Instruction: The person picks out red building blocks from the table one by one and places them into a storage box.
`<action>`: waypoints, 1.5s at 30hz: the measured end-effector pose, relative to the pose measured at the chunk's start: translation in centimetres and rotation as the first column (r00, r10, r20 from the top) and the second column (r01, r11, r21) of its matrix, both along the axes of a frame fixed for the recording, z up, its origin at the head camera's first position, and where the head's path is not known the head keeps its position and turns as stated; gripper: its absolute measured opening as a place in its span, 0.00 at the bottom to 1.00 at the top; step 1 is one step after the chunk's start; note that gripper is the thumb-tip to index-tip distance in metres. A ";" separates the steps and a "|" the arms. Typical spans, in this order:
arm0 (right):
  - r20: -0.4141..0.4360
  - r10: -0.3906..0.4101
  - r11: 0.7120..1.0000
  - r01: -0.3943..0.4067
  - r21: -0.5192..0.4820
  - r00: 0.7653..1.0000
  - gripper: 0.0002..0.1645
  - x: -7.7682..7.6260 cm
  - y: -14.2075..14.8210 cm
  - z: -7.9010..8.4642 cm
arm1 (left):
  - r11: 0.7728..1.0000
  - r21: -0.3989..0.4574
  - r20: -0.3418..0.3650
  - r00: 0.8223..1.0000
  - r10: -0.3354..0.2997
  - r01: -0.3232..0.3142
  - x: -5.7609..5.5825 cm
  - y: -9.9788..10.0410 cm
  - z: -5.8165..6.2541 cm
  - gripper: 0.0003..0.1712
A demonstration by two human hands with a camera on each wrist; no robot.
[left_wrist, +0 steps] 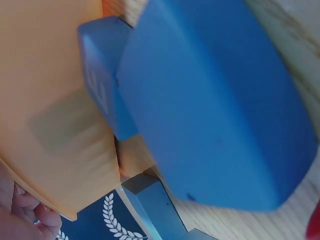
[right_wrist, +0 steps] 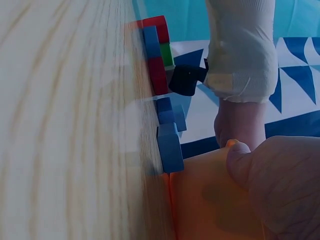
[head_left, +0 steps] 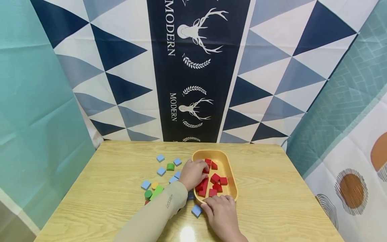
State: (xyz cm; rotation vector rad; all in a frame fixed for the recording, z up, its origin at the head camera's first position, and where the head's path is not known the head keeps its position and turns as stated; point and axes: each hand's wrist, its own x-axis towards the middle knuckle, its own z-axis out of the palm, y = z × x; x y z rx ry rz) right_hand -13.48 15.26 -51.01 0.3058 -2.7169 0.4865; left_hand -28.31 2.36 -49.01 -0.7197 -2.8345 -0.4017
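A yellow-orange plastic bin [head_left: 232, 179] on the table holds several red blocks [head_left: 215, 178]. My left hand [head_left: 192, 173] reaches over its left rim, fingers bent down beside red blocks inside; whether they pinch one is hidden. In the left wrist view its curled fingers [left_wrist: 36, 215] show just past the rim. At the near rim, my right hand [head_left: 222, 215] grips the bin; in the right wrist view the thumb [right_wrist: 239, 159] presses on the bin wall [right_wrist: 215, 200]. A blue block [head_left: 196, 211] lies beside the right thumb, outside the bin.
Left of the bin lie scattered blue blocks [head_left: 161, 171], green blocks [head_left: 170, 167] and a yellow piece [head_left: 155, 185]. A large blue block [left_wrist: 210, 105] stands close to the left wrist camera. Patterned cloth [head_left: 193, 67] hangs behind the wooden table [head_left: 266, 201].
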 end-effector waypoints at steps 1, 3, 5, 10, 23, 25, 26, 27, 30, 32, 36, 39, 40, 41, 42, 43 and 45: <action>0.009 -0.001 1.000 0.001 0.000 1.000 0.04 0.0 0.0 0.0 | 1.000 0.002 0.002 1.000 0.002 -0.002 0.0 0.0 -0.1 0.10; 0.028 -0.004 1.000 0.004 0.002 1.000 0.04 0.0 0.0 0.1 | 1.000 0.003 -0.006 1.000 0.003 -0.003 0.0 0.0 -0.1 0.10; 0.035 -0.007 1.000 0.007 0.007 0.999 0.05 0.0 0.0 0.1 | 1.000 0.014 -0.001 1.000 0.000 0.000 -0.1 -0.1 -0.2 0.09; 0.014 -0.005 1.000 0.005 0.018 1.000 0.05 0.0 -0.1 -0.1 | 0.996 0.086 0.082 0.996 -0.038 0.031 0.3 -1.0 0.5 0.14; -0.009 -0.007 1.000 0.007 0.005 1.000 0.05 -0.3 -0.3 0.0 | 0.973 0.211 0.180 0.975 -0.134 0.095 2.7 -12.5 4.8 0.19; -0.006 -0.012 1.000 0.012 0.006 1.000 0.05 -0.3 -0.3 -0.1 | 0.983 0.156 0.184 0.975 -0.124 0.095 3.2 -15.0 5.1 0.17; -0.004 -0.014 1.000 0.014 0.009 1.000 0.05 -0.2 -0.3 -0.1 | 0.988 0.118 0.180 0.976 -0.124 0.104 3.5 -16.1 5.1 0.17; -0.002 -0.015 1.000 0.015 0.011 1.000 0.05 -0.2 -0.3 -0.1 | 0.992 0.078 0.189 0.975 -0.116 0.103 3.8 -17.2 5.1 0.17; -0.008 -0.014 1.000 0.014 0.011 1.000 0.05 -0.2 -0.3 -0.2 | 0.993 -0.014 0.234 0.966 -0.115 0.121 5.2 -19.5 4.7 0.19; -0.024 -0.012 1.000 0.012 0.007 1.000 0.05 -0.3 -0.3 -0.2 | 0.987 -0.054 0.257 0.957 -0.132 0.150 6.1 -20.5 4.1 0.21; -0.051 -0.006 1.000 0.007 0.002 0.999 0.05 -0.4 -0.2 -0.3 | 0.980 -0.052 0.277 0.946 -0.172 0.193 7.8 -21.4 2.5 0.25; -0.057 -0.004 1.000 0.004 0.002 0.998 0.05 -0.4 -0.3 -0.3 | 0.982 -0.012 0.278 0.944 -0.178 0.189 8.5 -21.5 1.4 0.24; -0.058 -0.004 1.000 0.004 0.003 0.998 0.05 -0.4 -0.3 -0.3 | 0.983 0.001 0.284 0.943 -0.174 0.182 8.6 -21.4 1.1 0.23; -0.059 -0.004 1.000 0.004 0.003 0.998 0.05 -0.4 -0.3 -0.4 | 0.985 0.009 0.291 0.942 -0.169 0.174 8.7 -21.4 0.9 0.22; -0.061 -0.005 1.000 0.005 0.004 0.998 0.05 -0.4 -0.3 -0.4 | 0.986 0.013 0.300 0.940 -0.163 0.166 8.8 -21.3 0.7 0.21; -0.065 -0.005 1.000 0.006 0.005 0.998 0.05 -0.4 -0.3 -0.5 | 0.987 0.016 0.307 0.938 -0.158 0.161 8.9 -21.2 0.6 0.21; -0.072 -0.004 1.000 0.004 0.007 0.997 0.05 -0.4 -0.4 -0.6 | 0.988 0.008 0.321 0.935 -0.150 0.156 9.0 -21.1 0.6 0.21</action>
